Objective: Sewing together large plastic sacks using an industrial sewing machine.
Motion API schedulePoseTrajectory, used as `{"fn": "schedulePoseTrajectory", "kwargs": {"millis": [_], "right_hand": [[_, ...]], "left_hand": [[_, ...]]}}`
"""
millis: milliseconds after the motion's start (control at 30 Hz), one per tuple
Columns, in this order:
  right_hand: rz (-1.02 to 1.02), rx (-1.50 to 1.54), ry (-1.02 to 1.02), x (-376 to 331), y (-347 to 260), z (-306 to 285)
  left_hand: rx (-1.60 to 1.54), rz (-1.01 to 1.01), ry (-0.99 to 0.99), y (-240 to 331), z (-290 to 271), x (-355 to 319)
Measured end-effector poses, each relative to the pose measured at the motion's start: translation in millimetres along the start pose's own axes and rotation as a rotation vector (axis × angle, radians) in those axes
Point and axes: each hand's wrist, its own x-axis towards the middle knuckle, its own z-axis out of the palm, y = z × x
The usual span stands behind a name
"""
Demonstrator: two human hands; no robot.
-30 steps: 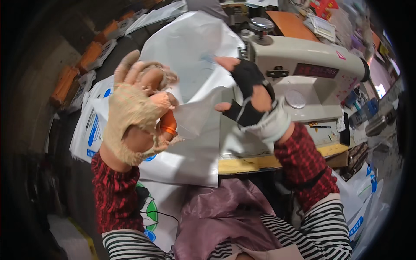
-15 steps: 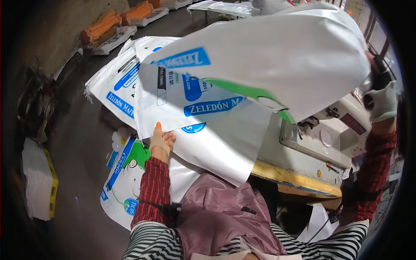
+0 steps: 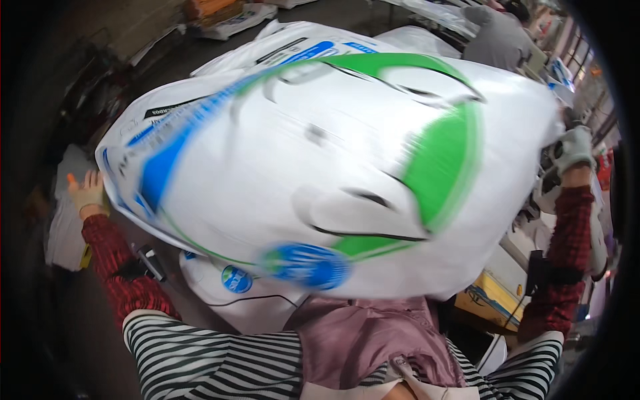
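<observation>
A large white woven sack (image 3: 267,167), printed in green, blue and black, stretches across the view above my lap, blurred by motion. At its right end my right hand (image 3: 575,148), in a pale glove, is closed on the corner, its fingertips partly hidden. My left hand (image 3: 88,192) is beside the sack's left edge, fingers spread upward, one with an orange tip; whether it touches the edge I cannot tell. More printed sacks (image 3: 293,39) lie behind the lifted one, and another printed sack (image 3: 207,280) hangs below it near my lap.
Right of my lap is a worktable with a worn yellow edge (image 3: 490,297); the white sewing machine on it is mostly covered. Folded white sacks (image 3: 67,233) are stacked at the left. Farther back are orange bundles (image 3: 212,8) and a person in grey (image 3: 497,40).
The sack has swung down and leftward, its green printed face now spread toward me. My left hand has moved far left and its fingers have spread; my right hand stays on the sack's right end.
</observation>
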Motion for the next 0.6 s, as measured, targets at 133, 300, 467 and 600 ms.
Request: {"fn": "schedulePoseTrajectory", "kwargs": {"millis": [133, 300, 467, 600], "right_hand": [[0.048, -0.244, -0.397, -108, -41, 164], [-0.286, -0.124, -0.816, -243, 8, 292], [0.036, -0.023, -1.222, -371, -45, 313], [-0.120, -0.282, -1.353, -436, -4, 342]], "left_hand": [[0.012, 0.060, 0.225, 71, -74, -80], [0.444, -0.268, -0.593, 66, -194, -169], [0.463, -0.484, -0.240, 28, -224, -236], [0.712, -0.483, 0.073, -8, -316, -227]]}}
